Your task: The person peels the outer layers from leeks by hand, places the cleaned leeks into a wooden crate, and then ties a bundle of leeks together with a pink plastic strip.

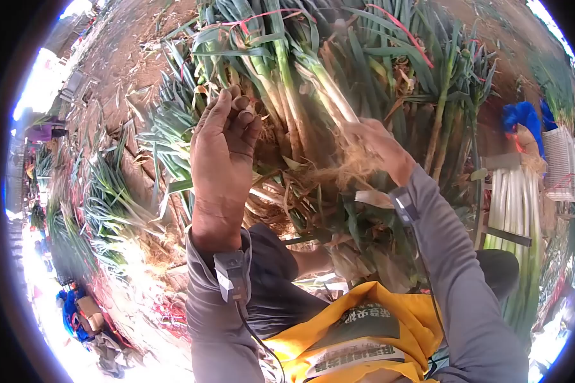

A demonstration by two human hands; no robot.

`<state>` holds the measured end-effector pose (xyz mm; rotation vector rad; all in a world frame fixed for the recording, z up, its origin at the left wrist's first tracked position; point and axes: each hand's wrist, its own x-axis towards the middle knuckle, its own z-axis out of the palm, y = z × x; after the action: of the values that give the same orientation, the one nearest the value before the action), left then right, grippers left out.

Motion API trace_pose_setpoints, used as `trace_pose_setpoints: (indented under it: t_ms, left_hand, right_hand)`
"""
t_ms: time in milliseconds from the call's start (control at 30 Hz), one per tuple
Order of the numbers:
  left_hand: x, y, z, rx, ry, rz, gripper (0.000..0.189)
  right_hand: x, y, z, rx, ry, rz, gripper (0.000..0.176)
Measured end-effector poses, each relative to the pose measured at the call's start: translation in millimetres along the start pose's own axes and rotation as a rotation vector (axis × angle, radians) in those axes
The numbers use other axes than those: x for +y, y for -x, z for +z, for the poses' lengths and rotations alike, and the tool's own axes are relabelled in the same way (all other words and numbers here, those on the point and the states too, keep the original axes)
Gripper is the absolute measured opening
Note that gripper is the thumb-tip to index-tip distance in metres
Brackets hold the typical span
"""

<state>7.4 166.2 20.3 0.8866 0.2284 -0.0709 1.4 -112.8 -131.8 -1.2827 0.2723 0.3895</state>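
My right hand is wrapped around the white lower stalk of a long green onion. Its stringy roots hang below the fist, and its leaves run up toward the pile. To the left, my left hand is raised with its fingers curled in toward the thumb, in front of other green onions. Whatever may lie between those fingertips is hidden. A large heap of green onions with brownish stalks fills the space before both hands. Red ties cross some of the leaves.
More green onions lie on the dirt ground at left. At right, cleaned white-stalked green onions rest by a metal bar, near a blue bag. A yellow apron covers my lap. Dry peeled leaves lie below my right hand.
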Motion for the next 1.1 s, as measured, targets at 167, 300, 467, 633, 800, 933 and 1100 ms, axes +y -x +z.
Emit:
trace_pose_setpoints:
  t_ms: [167,300,467,633,800,933,1100]
  left_hand:
    - [-13,0,16,0.038,-0.077,-0.005,0.017]
    - [-73,-15,18,0.093,-0.235,-0.129,0.033]
    - [-163,-16,31,0.007,-0.405,-0.512,0.055]
    - [-179,37,105,-0.412,-0.06,-0.533,0.042]
    - [-174,57,182,-0.685,-0.034,-0.412,0.032]
    - [-165,74,221,-0.761,-0.259,-0.079,0.034]
    - [-166,91,185,-0.691,-0.458,-0.224,0.034]
  right_hand:
    - [13,97,-19,0.15,-0.12,0.025,0.047]
    - [-18,161,-16,0.005,-0.073,-0.056,0.053]
    - [-47,260,-21,-0.178,0.099,0.052,0.05]
    - [-41,363,-41,0.036,0.519,0.075,0.04]
    - [-24,396,-44,0.284,0.337,-0.061,0.025]
    - [-16,350,-46,0.419,0.303,-0.21,0.019]
    - [-4,218,-101,0.641,0.528,-0.4,0.021]
